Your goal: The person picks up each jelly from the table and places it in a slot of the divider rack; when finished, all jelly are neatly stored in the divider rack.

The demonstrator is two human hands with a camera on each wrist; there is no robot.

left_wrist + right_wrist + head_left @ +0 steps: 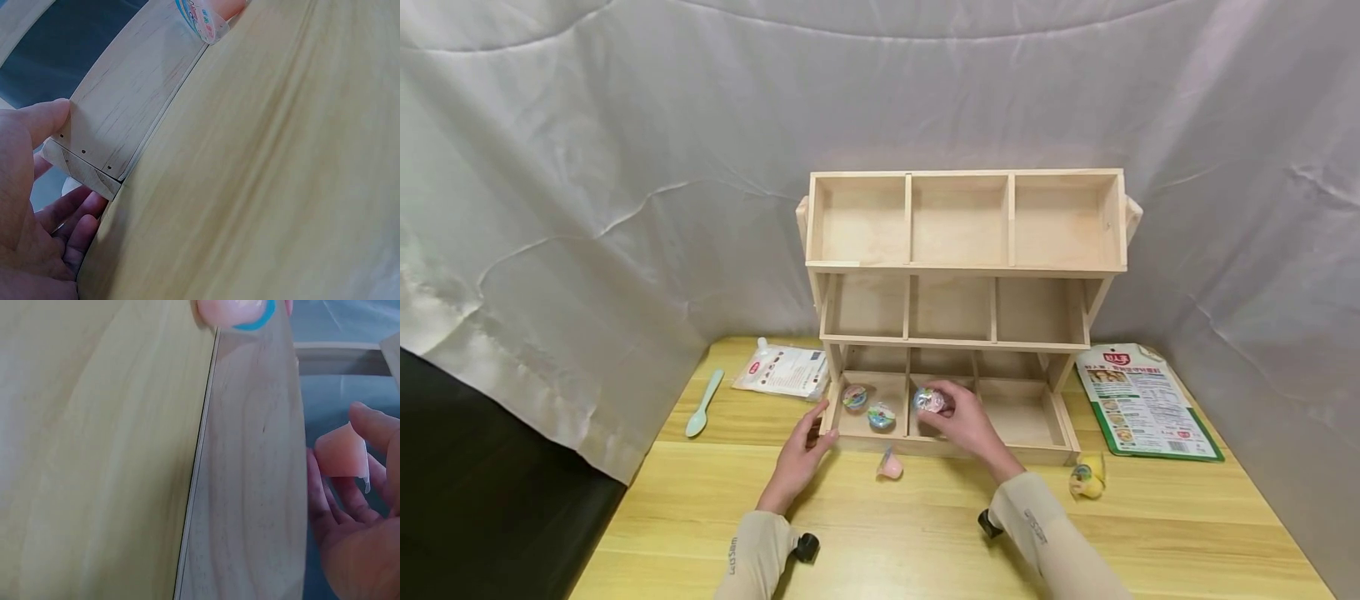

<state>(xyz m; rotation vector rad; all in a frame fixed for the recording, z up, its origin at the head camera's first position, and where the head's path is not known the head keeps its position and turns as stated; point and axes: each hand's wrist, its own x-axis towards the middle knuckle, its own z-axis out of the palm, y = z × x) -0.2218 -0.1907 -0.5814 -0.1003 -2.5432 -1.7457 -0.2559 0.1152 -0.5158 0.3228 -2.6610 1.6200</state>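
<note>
A tiered wooden box stands at the middle back, its trays split into compartments. My left hand grips the lowest tray's front left corner; in the left wrist view the thumb lies on the front board and the fingers curl by the side. My right hand holds a pink jelly cup between thumb and fingers, over the lowest tray's middle compartment, foil lid showing in the head view. Two jelly cups sit in the lowest left compartment. Another pink jelly cup lies on the table before the tray.
Yellow jelly cups lie by the tray's front right corner. A green-edged packet lies right of the box. To the left are a white pouch and a pale green spoon. Grey curtains surround the wooden table.
</note>
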